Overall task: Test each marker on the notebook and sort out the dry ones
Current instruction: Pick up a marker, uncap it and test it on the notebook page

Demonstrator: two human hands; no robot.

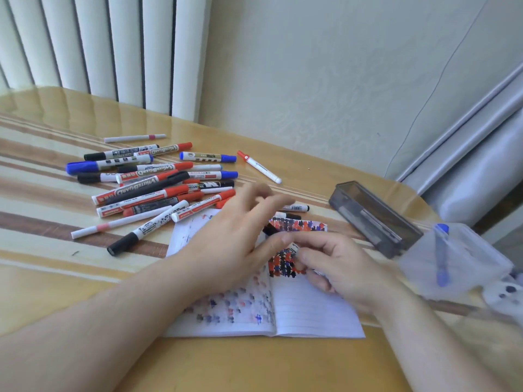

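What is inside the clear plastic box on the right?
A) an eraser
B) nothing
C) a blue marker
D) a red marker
C: a blue marker with a blue cap stands tilted inside the clear plastic box at the table's right edge.

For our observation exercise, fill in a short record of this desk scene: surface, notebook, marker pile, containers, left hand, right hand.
surface: glossy striped table
notebook: open notebook, pages covered in red, blue and black test marks
marker pile: whiteboard markers heaped beyond the notebook, red, blue and black caps
containers: dark grey box at right; clear plastic box with a blue marker inside
left hand: left hand open, fingers spread above the notebook, blurred
right hand: right hand pinches a white-barrelled marker over the marks
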